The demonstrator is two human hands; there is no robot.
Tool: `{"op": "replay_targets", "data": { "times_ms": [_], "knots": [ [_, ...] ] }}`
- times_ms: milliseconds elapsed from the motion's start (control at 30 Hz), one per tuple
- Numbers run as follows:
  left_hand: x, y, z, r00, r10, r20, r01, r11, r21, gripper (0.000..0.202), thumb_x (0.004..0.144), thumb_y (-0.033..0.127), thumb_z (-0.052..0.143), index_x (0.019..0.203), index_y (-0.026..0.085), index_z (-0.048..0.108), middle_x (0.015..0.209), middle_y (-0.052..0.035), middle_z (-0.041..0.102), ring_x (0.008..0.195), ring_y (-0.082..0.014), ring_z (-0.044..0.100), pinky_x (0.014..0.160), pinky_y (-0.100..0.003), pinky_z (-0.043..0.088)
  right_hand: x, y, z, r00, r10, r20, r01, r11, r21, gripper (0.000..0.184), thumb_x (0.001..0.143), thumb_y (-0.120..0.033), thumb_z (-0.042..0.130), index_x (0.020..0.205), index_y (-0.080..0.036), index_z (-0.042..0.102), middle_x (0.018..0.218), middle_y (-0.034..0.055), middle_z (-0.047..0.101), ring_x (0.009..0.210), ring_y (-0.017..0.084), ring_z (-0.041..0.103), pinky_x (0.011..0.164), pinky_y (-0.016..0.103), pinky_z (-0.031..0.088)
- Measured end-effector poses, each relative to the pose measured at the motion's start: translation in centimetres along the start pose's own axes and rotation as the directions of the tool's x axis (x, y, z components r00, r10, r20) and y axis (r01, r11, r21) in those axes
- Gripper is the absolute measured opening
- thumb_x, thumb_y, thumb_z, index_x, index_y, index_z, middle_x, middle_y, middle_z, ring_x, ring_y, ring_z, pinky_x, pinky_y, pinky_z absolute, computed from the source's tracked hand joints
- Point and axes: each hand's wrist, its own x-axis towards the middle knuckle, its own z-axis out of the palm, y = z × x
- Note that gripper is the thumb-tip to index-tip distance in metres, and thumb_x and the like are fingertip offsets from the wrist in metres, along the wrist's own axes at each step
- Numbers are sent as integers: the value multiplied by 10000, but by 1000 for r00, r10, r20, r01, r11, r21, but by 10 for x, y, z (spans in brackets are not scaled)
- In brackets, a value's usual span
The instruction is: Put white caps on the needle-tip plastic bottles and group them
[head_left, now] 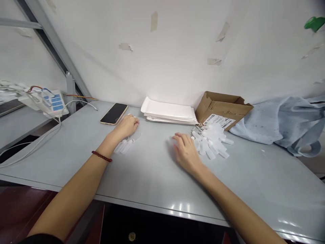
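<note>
My left hand (126,127) rests palm down on the grey table (152,179), fingers curled, over a few small translucent plastic pieces (125,145) that lie beside my wrist. A dark red bead bracelet (101,156) circles that wrist. My right hand (185,150) lies flat with fingers stretched out, touching the left edge of a pile of several small translucent plastic pieces (212,142). It holds nothing that I can see.
A phone (114,114) lies face up behind my left hand. A stack of white padded envelopes (169,112) and an open cardboard box (223,108) stand against the wall. Light blue cloth (284,123) lies right; a power strip with cables (52,101) sits left.
</note>
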Motion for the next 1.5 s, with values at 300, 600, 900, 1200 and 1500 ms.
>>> {"op": "replay_targets", "data": {
  "times_ms": [300, 600, 900, 1200, 1500],
  "knots": [
    [-6, -1, -27, 972, -192, -136, 170, 973, -157, 183, 767, 273, 493, 730, 158, 629, 709, -64, 675, 680, -208, 616, 632, -287, 441, 41, -67, 21, 962, -106, 251, 18, 943, 332, 363, 903, -392, 493, 1123, -104, 524, 1084, 167, 579, 986, 266, 536, 826, 409, 451],
    [-6, -7, -31, 968, -217, -124, 187, 959, -212, 188, 779, 226, 512, 850, 134, 661, 877, -98, 711, 821, -232, 642, 761, -311, 477, 71, -113, 41, 932, 22, 361, -138, 945, 298, 773, 747, -716, 502, 1166, -67, 503, 1073, 190, 527, 992, 316, 491, 806, 446, 435],
    [1, 0, -8, 996, 84, -3, -83, 972, -220, 409, 814, 104, 405, 1147, 147, 638, 1234, -76, 620, 1163, -231, 493, 1033, -374, 348, 69, -120, 46, 943, 19, 332, -102, 966, 237, 586, 800, -636, 501, 1028, -100, 563, 1017, 171, 540, 942, 316, 485, 768, 436, 431],
    [6, 8, 4, 980, 178, 88, -143, 940, -310, 309, 808, 107, 456, 982, 147, 708, 1134, -101, 652, 1020, -210, 595, 926, -329, 438, 68, -115, 43, 937, -17, 349, -97, 947, 305, 330, 836, -376, 517, 1027, -114, 576, 1059, 161, 544, 976, 306, 473, 813, 450, 428],
    [2, 11, 0, 997, 69, 21, -54, 908, -416, 196, 760, 145, 525, 818, 142, 712, 892, -91, 688, 842, -224, 618, 799, -327, 475, 61, -88, 42, 940, -4, 342, -212, 777, 592, 240, 749, -216, 610, 978, -150, 584, 1093, 119, 543, 1044, 243, 503, 814, 364, 497]
  ]
}}
